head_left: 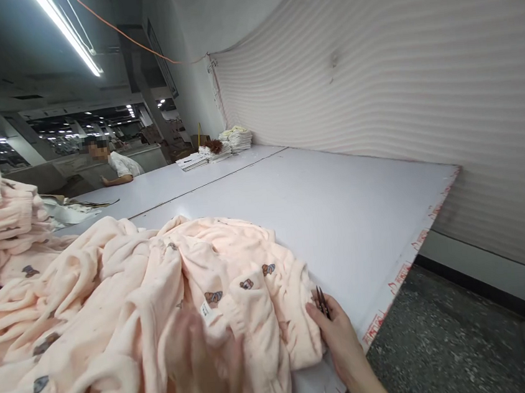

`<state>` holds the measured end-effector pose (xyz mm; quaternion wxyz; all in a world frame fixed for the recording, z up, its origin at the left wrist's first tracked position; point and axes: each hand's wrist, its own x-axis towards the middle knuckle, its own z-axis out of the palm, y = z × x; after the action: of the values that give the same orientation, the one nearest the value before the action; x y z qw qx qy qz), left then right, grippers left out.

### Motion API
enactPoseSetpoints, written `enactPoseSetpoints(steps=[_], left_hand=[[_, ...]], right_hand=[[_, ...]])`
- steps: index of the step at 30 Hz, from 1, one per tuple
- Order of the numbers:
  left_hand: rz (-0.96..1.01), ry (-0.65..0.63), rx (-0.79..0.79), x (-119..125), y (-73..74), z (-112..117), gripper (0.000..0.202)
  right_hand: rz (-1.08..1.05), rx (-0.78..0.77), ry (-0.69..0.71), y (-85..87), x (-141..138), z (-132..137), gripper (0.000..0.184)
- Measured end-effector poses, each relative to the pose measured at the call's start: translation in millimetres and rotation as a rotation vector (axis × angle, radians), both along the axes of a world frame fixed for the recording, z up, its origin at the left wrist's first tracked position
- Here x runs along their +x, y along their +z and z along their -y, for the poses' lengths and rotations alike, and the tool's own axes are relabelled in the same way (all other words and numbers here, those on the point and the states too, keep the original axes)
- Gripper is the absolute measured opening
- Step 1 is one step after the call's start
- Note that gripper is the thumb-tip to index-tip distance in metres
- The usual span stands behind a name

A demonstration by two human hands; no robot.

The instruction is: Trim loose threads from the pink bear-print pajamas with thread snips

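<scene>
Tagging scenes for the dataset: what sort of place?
Likely a garment workshop: heaped peach garments, a broad worktable, and what look like small dark snips in the right hand.

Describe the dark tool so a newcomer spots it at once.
On the pale table, follow the peach cloth to its right end. There, the right hand holds the dark tool at the cloth's edge. Its two slim dark tips point up, unlike the pale folds beside it.

Fleecy matt cloth garments [244,248], dk metal-look snips [322,303], smooth tabletop [330,214] w/ slight sheen, rough-lkg floor [427,335]
</scene>
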<state>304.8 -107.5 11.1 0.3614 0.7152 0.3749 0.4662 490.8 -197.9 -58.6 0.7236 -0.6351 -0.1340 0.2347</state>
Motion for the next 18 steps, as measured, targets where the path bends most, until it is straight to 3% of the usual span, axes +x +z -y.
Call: enactPoseSetpoints(steps=[2,5,7,9,14,18], left_hand=[[-0.040,-0.298,0.096,19,0.9,19,0.030],[-0.188,-0.513,0.048,57,7.8,23,0.042],[-0.334,-0.578,-0.057,76,12.8,9,0.051],[-0.419,-0.617,-0.124,83,14.9,-10,0.048],[-0.382,-0.610,-0.212,69,15.0,-34,0.032],[-0.238,-0.600,-0.701,54,22.3,-41,0.025]], right_hand=[[-0.034,0.068,-0.024,4.1,-17,0,0.042],[-0.186,0.231,0.050,7.6,-37,-1,0.040],[-0.261,0.307,0.098,7.4,-43,-3,0.040],[-0.219,0.306,0.104,6.7,-44,-4,0.039],[0.254,0.008,0.073,17.3,-31,5,0.026],[0.478,-0.156,0.136,40.7,-14,9,0.019]])
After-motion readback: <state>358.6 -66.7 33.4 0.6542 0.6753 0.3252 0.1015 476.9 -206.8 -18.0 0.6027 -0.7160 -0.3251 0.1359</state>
